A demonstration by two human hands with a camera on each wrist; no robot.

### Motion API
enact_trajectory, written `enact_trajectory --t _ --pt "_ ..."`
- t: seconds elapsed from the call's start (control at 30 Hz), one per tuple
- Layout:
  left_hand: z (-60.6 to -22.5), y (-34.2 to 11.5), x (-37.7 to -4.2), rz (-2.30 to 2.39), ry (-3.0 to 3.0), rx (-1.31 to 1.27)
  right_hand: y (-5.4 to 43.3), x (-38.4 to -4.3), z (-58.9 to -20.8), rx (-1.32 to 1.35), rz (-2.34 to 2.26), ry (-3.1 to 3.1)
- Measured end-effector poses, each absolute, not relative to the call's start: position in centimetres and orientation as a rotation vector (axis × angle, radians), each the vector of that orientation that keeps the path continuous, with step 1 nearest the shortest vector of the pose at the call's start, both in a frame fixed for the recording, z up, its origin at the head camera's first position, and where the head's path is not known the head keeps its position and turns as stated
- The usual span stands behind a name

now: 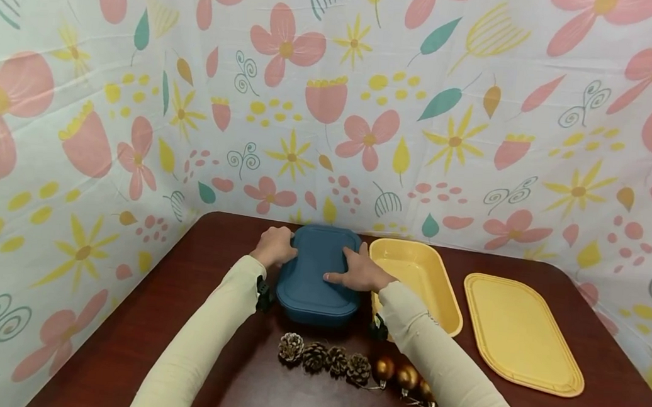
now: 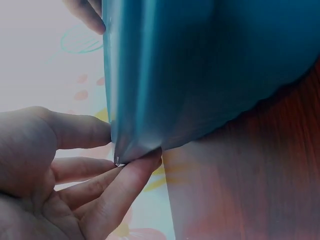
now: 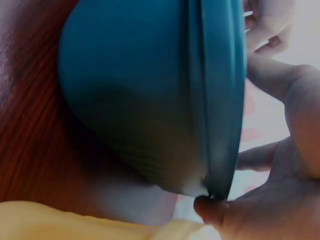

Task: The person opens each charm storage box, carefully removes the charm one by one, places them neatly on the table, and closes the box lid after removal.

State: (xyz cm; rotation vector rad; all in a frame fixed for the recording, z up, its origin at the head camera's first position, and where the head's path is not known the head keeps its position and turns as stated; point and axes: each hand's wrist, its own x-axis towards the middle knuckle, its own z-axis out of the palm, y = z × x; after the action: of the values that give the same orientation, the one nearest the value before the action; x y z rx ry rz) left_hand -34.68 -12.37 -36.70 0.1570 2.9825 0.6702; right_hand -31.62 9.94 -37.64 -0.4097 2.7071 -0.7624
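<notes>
A blue lidded container (image 1: 318, 318) stands in the middle of the table, its blue lid (image 1: 315, 272) seated on top. At the lid's far left edge my left hand (image 1: 274, 248) pinches the rim; in the left wrist view its fingers (image 2: 132, 185) curl around the corner. My right hand (image 1: 359, 272) holds the right side, thumb and fingers spread over the lid. In the right wrist view, one of its fingertips (image 3: 210, 209) hooks beneath the rim.
Right of the blue container is an open yellow container (image 1: 412, 266), partly behind my right forearm. A yellow lid (image 1: 524, 334) lies farther right. Several pinecones (image 1: 315, 357) and copper-coloured ball ornaments (image 1: 406, 377) line up in front. A floral cloth (image 1: 367, 105) hangs behind the table.
</notes>
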Motion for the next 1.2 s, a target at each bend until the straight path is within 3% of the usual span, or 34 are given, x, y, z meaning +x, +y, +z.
enact_trajectory --t 0.73,1.07,1.2 --pt "-36.9 -12.2 -34.9 0.51 2.978 0.139 9.3 -31.4 -37.5 -0.447 -0.595 2.763" --pt "-37.4 -12.7 -33.1 0.376 2.954 0.552 8.9 -30.4 -36.7 -0.569 -0.44 2.704" --pt "-37.1 -12.8 -32.5 0.366 2.92 0.583 9.3 -30.4 -36.7 -0.567 -0.438 2.712"
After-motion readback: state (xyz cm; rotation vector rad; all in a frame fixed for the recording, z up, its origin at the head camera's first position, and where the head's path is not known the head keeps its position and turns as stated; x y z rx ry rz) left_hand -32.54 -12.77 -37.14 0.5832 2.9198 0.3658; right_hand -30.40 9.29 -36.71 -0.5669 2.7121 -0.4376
